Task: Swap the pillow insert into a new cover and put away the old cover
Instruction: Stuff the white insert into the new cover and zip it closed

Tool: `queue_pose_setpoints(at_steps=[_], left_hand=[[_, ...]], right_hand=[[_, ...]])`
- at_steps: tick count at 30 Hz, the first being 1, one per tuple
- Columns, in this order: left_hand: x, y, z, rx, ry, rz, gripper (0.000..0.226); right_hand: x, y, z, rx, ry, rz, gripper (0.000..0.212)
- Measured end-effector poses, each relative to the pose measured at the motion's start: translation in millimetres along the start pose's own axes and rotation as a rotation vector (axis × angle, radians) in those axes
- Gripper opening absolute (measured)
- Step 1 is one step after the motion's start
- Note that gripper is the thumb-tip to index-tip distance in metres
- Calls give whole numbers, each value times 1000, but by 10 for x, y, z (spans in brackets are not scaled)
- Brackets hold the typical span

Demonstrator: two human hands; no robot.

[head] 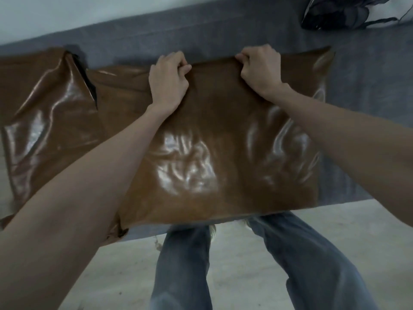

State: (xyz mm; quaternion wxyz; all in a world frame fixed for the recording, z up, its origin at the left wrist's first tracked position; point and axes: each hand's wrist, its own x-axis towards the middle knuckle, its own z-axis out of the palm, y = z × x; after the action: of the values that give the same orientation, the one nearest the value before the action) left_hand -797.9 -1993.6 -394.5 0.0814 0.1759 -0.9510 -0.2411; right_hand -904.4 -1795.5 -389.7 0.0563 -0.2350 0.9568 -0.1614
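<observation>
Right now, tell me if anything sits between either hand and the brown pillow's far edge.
Nothing visible does: the left hand and right hand both already grip the far edge of the brown pillow.

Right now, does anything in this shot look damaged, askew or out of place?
Nothing looks damaged. Both the left hand and right hand pinch the far edge of the filled brown pillow. The second brown cover lies wrinkled beside it, its opening gaping dark. A dark crumpled item sits far right on the grey surface.
</observation>
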Motion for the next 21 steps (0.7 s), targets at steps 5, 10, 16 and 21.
queue_pose_setpoints(at_steps=[5, 10, 16, 21], left_hand=[[447, 123, -493, -5, 164, 40, 23], [713, 234, -830, -3, 286, 41, 31], [658, 345, -1133, 11, 250, 117, 24], [775, 568, -1695, 28, 283, 205, 23]], right_hand=[[476, -265, -519, -20, 147, -97, 43], [686, -459, -837, 40, 304, -118, 42], [631, -539, -1137, -23, 236, -135, 47], [692, -754, -1708, -23, 286, -168, 42]])
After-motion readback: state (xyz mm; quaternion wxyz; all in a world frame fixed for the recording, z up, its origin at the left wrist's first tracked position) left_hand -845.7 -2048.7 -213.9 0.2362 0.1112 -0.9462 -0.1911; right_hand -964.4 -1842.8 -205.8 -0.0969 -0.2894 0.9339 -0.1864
